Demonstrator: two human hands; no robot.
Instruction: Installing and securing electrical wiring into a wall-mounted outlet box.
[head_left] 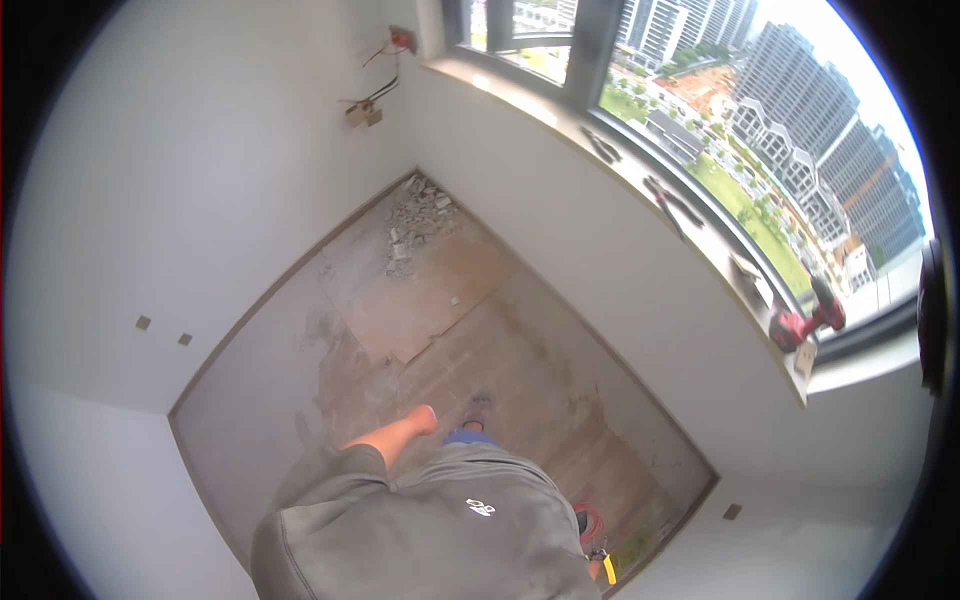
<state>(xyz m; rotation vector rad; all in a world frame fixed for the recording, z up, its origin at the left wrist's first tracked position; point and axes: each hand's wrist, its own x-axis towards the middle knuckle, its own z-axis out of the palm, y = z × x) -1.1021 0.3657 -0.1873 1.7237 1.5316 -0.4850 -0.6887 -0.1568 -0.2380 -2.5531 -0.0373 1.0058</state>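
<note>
My left hand (422,419) hangs over the floor at the end of my bare forearm, left of my leg; its fingers are too small and blurred to read. My right hand (596,567) is at the lower edge beside my dark shirt, partly hidden, with its fingers round a yellow-handled tool (608,568). Just behind it, a coil of red line (590,518) shows low on the right.
Broken rubble (415,225) lies in the far corner beside a floor sheet (410,305). A red drill (790,328), dark hand tools (662,200) and other items occupy the windowsill (530,100). Loose wires (380,92) poke from the left wall (200,180). High-rises show outside.
</note>
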